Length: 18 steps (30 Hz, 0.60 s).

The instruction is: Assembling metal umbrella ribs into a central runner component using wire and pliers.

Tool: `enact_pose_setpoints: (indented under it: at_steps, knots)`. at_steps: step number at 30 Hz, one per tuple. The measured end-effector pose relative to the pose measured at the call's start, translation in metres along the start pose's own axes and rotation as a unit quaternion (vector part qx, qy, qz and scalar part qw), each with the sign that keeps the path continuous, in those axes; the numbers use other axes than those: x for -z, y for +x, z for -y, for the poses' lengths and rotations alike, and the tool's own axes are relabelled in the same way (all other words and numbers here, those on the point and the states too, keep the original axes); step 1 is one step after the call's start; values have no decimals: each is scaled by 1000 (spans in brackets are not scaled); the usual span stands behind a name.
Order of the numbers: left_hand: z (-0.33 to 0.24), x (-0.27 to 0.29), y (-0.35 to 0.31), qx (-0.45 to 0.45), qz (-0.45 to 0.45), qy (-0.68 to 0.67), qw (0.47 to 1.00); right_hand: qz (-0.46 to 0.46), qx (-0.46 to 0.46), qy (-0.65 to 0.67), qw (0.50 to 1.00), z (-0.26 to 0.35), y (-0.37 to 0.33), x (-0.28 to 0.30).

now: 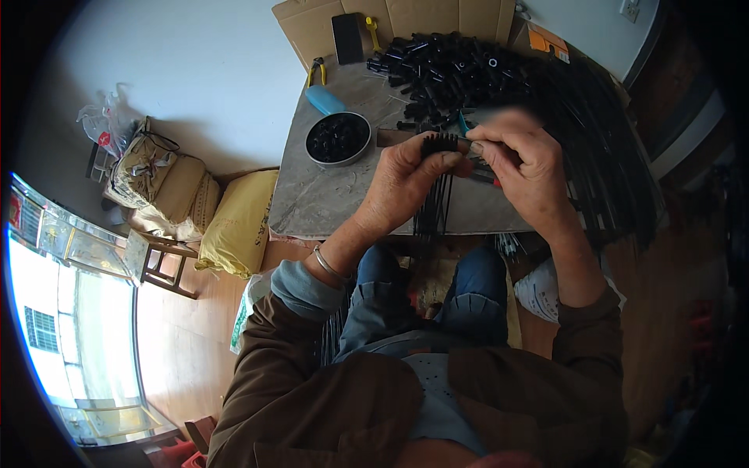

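A comb-like black piece (439, 143) sits in the left hand (406, 175), pinched between thumb and fingers, with thin black strands (433, 207) hanging below that hand. At the piece's right end, the right hand (530, 160) has thumb and forefinger drawn close together; whether they grip anything is too small to tell. Left of the left hand, a round bowl (343, 162) of black bits stands on the bench (300, 199). Beyond both hands lies a heap of black tubular parts (445, 74); long black strands (612, 148) spread right of the right hand.
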<state>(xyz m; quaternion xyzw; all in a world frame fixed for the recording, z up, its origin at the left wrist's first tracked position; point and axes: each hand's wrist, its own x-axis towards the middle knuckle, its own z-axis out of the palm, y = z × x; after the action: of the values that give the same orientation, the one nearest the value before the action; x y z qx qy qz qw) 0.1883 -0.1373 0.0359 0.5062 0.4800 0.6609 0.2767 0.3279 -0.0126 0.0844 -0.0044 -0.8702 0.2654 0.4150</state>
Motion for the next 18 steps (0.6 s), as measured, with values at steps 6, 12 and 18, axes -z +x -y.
enact_pose_setpoints:
  at_steps: [6,12,18]
  knots:
    - [-1,-2,0,-30,-2,40,999,-10,23,-59,998,3,-3,-4]
    - [-1,-2,-1,5,9,-7,1000,-18,1,-41,999,6,-3,2]
    - [0,-2,-1,-13,3,3,1000,-16,5,-41,999,6,-5,1]
